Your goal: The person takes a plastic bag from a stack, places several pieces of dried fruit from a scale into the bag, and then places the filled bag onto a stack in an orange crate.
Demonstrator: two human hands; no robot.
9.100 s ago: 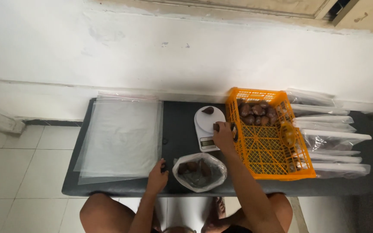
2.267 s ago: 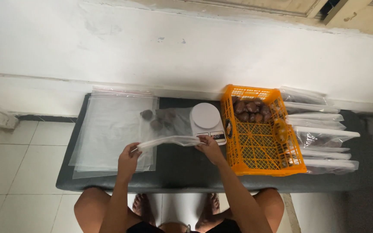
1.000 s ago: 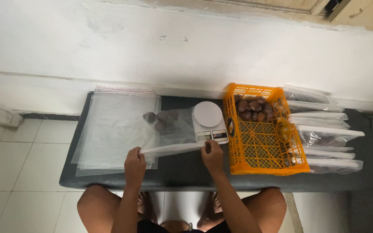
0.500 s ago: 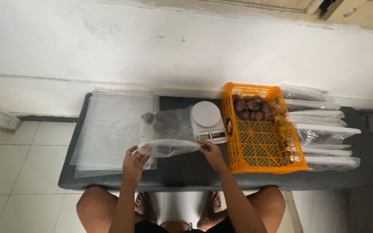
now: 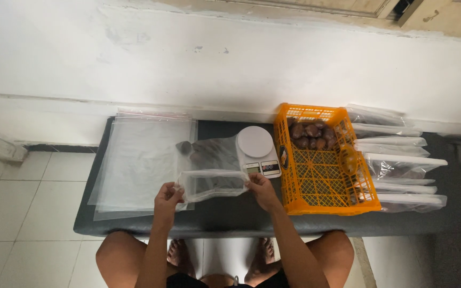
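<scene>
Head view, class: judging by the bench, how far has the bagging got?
Done: filled bags stacked right of the orange crate. In hand: left hand and right hand hold a filled clear bag by its mouth. Left: fruit in the crate, empty bags.

Orange crate (image 5: 324, 170), white scale (image 5: 257, 149), stacked bags (image 5: 140, 160)

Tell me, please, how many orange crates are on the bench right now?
1. The orange crate stands on the dark bench, right of the white scale, with filled clear bags stacked on its far side. Nothing suggests another is hidden.
</scene>
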